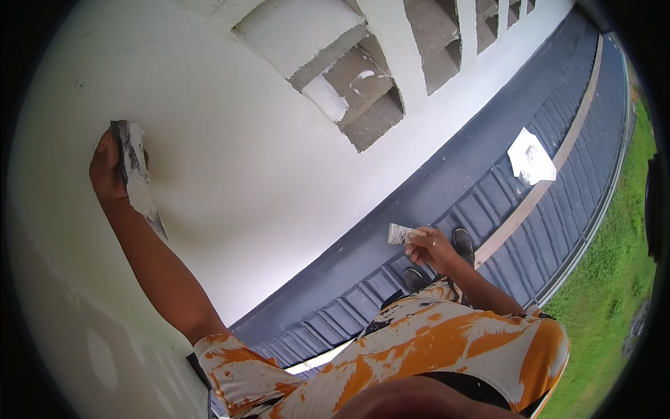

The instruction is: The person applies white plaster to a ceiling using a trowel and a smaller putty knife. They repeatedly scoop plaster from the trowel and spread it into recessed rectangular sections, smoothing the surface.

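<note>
My left hand point(108, 167) is raised at the far left, its fingers wrapped round a plastering trowel point(138, 174). White putty is smeared along the trowel's long dark blade, which is close to the white wall point(230, 188); I cannot tell whether it touches. Lower and to the right, my right hand point(431, 250) grips a small putty knife point(399, 234) with whitish putty on its flat blade. The knife is held out above the dark roof, apart from the wall.
Recessed openings point(370, 98) with rough grey edges run along the wall. My shoes point(463, 242) stand on dark ribbed roof tiles point(488, 188). A wooden batten point(513, 223) crosses the roof, with a white sheet bearing a lump point(530, 157) against it. Grass point(593, 307) shows beyond the roof's edge.
</note>
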`<state>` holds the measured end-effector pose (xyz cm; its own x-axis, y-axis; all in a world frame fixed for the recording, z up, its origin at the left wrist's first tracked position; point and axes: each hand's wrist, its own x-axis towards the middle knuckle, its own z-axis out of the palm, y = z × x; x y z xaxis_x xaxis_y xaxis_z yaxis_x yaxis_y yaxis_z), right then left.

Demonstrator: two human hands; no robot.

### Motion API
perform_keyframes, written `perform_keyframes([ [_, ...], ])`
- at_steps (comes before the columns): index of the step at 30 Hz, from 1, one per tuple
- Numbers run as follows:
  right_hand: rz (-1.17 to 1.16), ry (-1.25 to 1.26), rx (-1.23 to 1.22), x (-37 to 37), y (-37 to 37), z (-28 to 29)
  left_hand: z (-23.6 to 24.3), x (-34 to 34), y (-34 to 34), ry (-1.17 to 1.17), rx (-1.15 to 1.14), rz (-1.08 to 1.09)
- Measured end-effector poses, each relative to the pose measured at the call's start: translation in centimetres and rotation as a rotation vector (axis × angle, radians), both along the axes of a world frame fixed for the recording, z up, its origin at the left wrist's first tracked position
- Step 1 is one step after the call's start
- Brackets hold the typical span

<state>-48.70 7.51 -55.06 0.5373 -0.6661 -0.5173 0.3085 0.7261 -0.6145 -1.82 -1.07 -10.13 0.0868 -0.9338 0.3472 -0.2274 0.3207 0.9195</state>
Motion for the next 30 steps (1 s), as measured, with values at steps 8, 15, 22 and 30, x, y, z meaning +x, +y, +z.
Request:
perform_keyframes([
  [8,-0.187,0.279,-0.995,-2.9,-7.4,10.3,-10.9,-11.4,1.9,0.503,0.0,0.131],
  [15,-0.235,0.548,-1.303,-0.6,-11.4,13.2,-21.4,-21.4,7.5,0.698,-0.003,0.411],
  [22,-0.195,0.582,-1.629,2.1,-15.3,17.2,-23.7,-24.0,10.5,0.85,-0.047,0.545],
  [30,0.14,0.279,-2.115,0.3,-11.8,22.4,-23.3,-25.1,10.8,0.579,-0.042,0.693],
])
